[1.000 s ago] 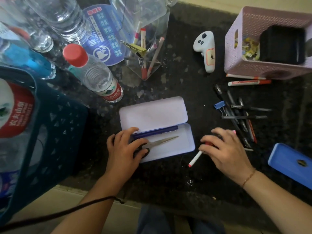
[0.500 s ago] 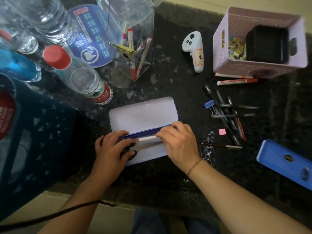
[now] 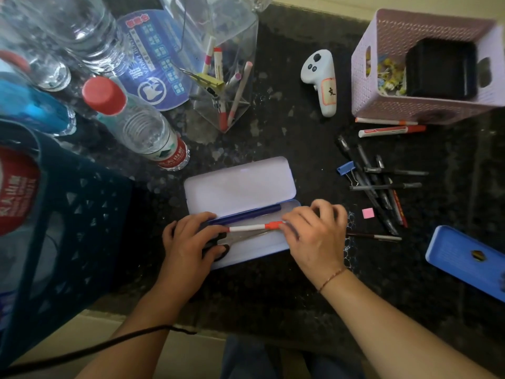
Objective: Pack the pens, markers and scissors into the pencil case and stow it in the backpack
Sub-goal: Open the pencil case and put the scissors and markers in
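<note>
Pencil case (image 3: 240, 187) lies open on the dark speckled countertop (image 3: 287, 138) in front of me, its pale lid folded back away from me and the tray nearest my body. My right hand (image 3: 314, 236) pinches the red-capped end of a white marker (image 3: 254, 227) between thumb and fingertips, the marker lying lengthwise in the tray, just on my side of a dark blue pen (image 3: 246, 216) that runs along the hinge edge. My left hand (image 3: 188, 242) rests on the tray's left end, fingers curled over the black handles of the scissors (image 3: 218, 248) — the blades seem to point right under the marker, though they are blurred and I cannot be sure where they end. Whether that hand grips the handles or only presses on them I cannot tell. To the right, well apart from the case, a loose heap of dark pens (image 3: 382, 187) lies with a blue binder clip (image 3: 346, 168) at its left edge, one more slim pen (image 3: 374, 237) just beside my right hand, and a small pink square (image 3: 367, 213) between them. Farther back two white-and-red markers (image 3: 390, 130) lie against a lilac basket (image 3: 410, 110), and a white controller (image 3: 321, 80) sits near a clear holder (image 3: 226, 77) with more markers.
</note>
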`<state>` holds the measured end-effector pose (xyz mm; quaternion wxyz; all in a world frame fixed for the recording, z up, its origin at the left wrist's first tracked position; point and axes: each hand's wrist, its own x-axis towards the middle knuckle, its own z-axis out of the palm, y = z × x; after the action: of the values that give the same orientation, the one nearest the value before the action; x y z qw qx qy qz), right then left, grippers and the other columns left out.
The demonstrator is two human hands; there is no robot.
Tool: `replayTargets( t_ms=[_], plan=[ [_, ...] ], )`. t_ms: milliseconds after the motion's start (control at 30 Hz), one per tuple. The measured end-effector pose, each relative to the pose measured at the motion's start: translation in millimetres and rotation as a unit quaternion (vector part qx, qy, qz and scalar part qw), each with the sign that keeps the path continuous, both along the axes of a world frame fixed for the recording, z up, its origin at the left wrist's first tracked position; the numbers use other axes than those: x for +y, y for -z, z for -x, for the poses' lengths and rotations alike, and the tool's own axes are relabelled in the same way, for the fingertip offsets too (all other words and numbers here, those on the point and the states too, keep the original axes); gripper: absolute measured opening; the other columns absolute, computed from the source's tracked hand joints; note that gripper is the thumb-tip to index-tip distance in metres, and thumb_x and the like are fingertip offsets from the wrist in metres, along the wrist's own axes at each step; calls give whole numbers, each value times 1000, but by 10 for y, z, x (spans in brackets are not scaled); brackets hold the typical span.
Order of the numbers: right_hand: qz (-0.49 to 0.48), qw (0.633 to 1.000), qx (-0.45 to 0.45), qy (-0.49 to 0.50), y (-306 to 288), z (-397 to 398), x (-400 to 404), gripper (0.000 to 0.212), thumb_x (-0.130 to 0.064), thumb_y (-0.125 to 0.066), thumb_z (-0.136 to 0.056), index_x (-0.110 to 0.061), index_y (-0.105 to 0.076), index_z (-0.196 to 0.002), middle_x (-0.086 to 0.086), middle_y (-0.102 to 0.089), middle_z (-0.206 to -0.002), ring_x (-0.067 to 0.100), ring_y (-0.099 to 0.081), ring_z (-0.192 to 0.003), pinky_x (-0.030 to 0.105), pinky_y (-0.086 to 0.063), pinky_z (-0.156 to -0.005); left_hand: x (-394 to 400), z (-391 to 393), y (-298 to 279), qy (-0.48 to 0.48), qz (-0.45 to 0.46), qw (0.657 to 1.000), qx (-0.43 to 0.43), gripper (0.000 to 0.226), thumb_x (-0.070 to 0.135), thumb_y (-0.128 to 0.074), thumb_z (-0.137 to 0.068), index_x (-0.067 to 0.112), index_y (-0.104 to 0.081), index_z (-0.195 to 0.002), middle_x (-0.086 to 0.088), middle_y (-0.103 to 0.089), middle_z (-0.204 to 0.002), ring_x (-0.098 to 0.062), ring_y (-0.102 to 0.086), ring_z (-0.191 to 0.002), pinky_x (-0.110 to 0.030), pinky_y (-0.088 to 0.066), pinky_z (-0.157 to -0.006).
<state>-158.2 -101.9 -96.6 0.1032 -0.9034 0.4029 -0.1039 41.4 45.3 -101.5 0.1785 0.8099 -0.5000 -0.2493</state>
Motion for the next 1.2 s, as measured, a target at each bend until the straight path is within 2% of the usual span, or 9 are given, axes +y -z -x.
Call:
replayTargets(
  t_ms=[133, 267, 433, 533, 600, 1033, 1200],
  plan=[
    [-2, 1000, 15, 8, 50, -86, -4, 20, -37, -58, -92, -24, -72, -84, -9, -68, -80, 23, -53, -86, 42, -31, -84, 5, 13, -6, -11, -2, 1000, -2, 41, 17, -80, -73, 32, -66, -108, 6, -54, -129, -18, -42, -124, -54, -24, -106],
    [-29, 999, 32, -10, 16, -148, -5, 17, -36, -56, -92, -26, -70, -91, -9, -68, -86, 22, -52, -89, 43, -32, -83, -5, 27, -12, -14, -5, 1000, -6, 45, 16, -80, -72, 32, -65, -112, 7, -54, -129, -17, -42, -124, -56, -25, -105],
    [-39, 996, 43, -61, -33, -99, 11, 18, -33, -62, -83, -32, -67, -101, -6, -61, -102, 24, -47, -101, 43, -30, -86, 14, 27, -10, -9, -3, 1000, -5, 41, 16, -80, -72, 31, -66, -108, 6, -54, -130, -17, -41, -125, -55, -25, -106],
    [-25, 992, 43, -115, 2, -147, 15, 17, -33, -65, -85, -33, -68, -102, -5, -61, -101, 24, -46, -100, 43, -29, -85, 19, 18, -10, -5, -1, 1000, -4, 40, 14, -81, -71, 30, -68, -106, 4, -55, -130, -17, -41, -125, -56, -26, -104],
    [-12, 991, 46, -126, 34, -194, 9, 11, -33, -67, -85, -31, -70, -96, -4, -62, -97, 24, -44, -98, 42, -28, -85, 25, 7, -16, 3, -5, 1000, -5, 42, 11, -81, -70, 29, -68, -106, 3, -54, -131, -18, -40, -126, -56, -26, -105],
    [27, 999, 13, -36, 123, -199, 17, 10, -30, -63, -91, -24, -71, -88, -5, -62, -86, 21, -43, -88, 40, -31, -80, 35, -19, -36, 19, -19, 1000, 1, 48, 8, -79, -72, 30, -65, -111, 6, -52, -136, -16, -38, -131, -56, -23, -109],
    [10, 994, 54, -94, 85, -165, -28, 15, -38, -64, -86, -25, -69, -91, -6, -63, -91, 22, -48, -93, 40, -30, -83, 31, -24, -63, 26, -24, 999, -4, 49, 7, -80, -70, 29, -65, -110, 6, -52, -136, -17, -38, -131, -57, -24, -108]
  ],
)
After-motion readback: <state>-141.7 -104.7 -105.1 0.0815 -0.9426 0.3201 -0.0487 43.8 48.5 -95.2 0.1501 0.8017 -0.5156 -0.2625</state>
